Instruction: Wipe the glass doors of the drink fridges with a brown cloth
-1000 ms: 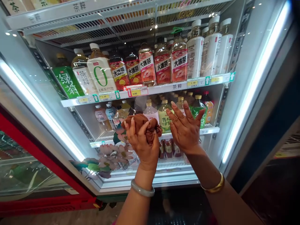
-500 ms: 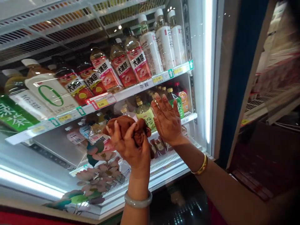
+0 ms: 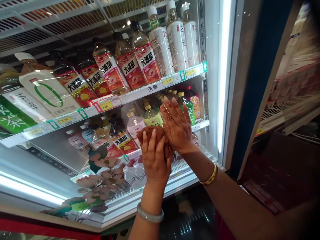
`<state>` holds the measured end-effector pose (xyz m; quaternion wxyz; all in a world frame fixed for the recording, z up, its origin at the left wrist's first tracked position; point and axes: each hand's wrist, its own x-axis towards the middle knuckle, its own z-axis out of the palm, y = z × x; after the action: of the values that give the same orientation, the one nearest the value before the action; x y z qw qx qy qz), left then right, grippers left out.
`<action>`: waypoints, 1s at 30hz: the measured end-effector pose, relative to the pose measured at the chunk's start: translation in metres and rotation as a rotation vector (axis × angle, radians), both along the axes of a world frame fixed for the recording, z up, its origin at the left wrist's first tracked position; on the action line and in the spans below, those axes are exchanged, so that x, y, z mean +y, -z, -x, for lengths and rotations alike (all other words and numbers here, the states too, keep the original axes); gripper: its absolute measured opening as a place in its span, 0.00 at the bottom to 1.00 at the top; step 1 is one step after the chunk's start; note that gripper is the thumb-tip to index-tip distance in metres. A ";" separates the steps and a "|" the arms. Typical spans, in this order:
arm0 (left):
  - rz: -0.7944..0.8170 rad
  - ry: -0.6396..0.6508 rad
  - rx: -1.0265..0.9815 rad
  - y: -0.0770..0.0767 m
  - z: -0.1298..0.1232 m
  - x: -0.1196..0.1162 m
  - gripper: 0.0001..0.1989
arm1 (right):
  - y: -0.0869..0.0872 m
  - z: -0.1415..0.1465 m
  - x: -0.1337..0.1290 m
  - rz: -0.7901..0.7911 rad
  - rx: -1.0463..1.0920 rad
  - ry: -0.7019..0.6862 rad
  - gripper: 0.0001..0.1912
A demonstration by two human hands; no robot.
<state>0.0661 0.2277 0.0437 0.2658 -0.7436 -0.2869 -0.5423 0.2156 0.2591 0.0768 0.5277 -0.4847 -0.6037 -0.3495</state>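
Observation:
A crumpled brown cloth [image 3: 152, 131] is bunched under the fingers of my left hand [image 3: 156, 163], pressed against the glass door of a drinks cooler. A pale bangle [image 3: 150, 215] circles my left wrist. My right hand [image 3: 177, 128] lies flat on the glass beside the cloth, its fingers stretched upward and holding nothing. On that wrist is a gold bracelet [image 3: 211, 175]. Behind the glass, a bottle with a yellow-green label [image 3: 153, 117] shows just above the cloth, partly covered. A pink-labelled bottle [image 3: 135, 126] stands to its left.
Tea bottles [image 3: 147, 63] line the upper shelf, with a price-tag rail [image 3: 138, 92] along its front. A flower decal [image 3: 100, 180] is on the glass at lower left. The door frame [image 3: 226, 83] rises on the right, with another shelving unit [image 3: 287, 90] beyond.
My left hand has slid to the right with the cloth, close beside my right hand. The cloth now covers part of the yellow-green label. My right hand stays nearly in place.

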 end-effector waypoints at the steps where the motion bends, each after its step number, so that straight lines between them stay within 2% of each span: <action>1: -0.007 -0.008 0.010 0.002 0.000 0.000 0.26 | 0.000 0.000 0.001 -0.007 0.006 -0.007 0.30; 5: -0.042 -0.175 -0.242 -0.001 0.011 0.001 0.28 | 0.001 -0.001 0.003 -0.084 0.027 -0.108 0.33; 7: -0.029 -0.206 -0.323 -0.002 0.012 0.001 0.30 | 0.000 -0.001 0.003 -0.113 0.033 -0.143 0.34; 9: -0.014 -0.163 -0.255 0.002 0.008 0.000 0.29 | 0.000 -0.001 0.003 -0.108 0.038 -0.151 0.34; 13: -0.007 0.006 0.036 0.012 -0.003 -0.001 0.25 | 0.001 -0.001 0.003 -0.107 0.039 -0.145 0.34; 15: -0.019 -0.003 -0.016 0.006 0.001 0.000 0.26 | 0.001 -0.002 0.003 -0.122 0.034 -0.144 0.33; 18: -0.017 -0.102 -0.263 -0.014 0.015 -0.001 0.28 | 0.001 -0.003 0.001 -0.100 0.019 -0.139 0.33; 20: -0.011 -0.146 -0.356 -0.022 0.020 -0.001 0.28 | 0.000 -0.003 0.000 -0.088 0.017 -0.139 0.34; 22: -0.011 -0.146 -0.304 -0.019 0.017 -0.001 0.26 | 0.000 -0.003 -0.001 -0.093 0.021 -0.150 0.34; 26: -0.035 -0.024 -0.010 0.002 -0.003 0.005 0.18 | -0.001 -0.004 -0.001 -0.107 0.022 -0.182 0.34; 28: -0.038 -0.002 0.007 0.005 -0.011 0.007 0.17 | -0.002 -0.005 -0.003 -0.100 0.023 -0.205 0.34; 30: -0.027 -0.005 -0.053 0.002 -0.017 0.009 0.16 | -0.003 -0.007 -0.006 -0.076 0.029 -0.234 0.33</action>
<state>0.0831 0.2362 0.0417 0.2695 -0.7247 -0.2883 -0.5649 0.2223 0.2536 0.0802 0.5916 -0.3955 -0.6347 -0.3014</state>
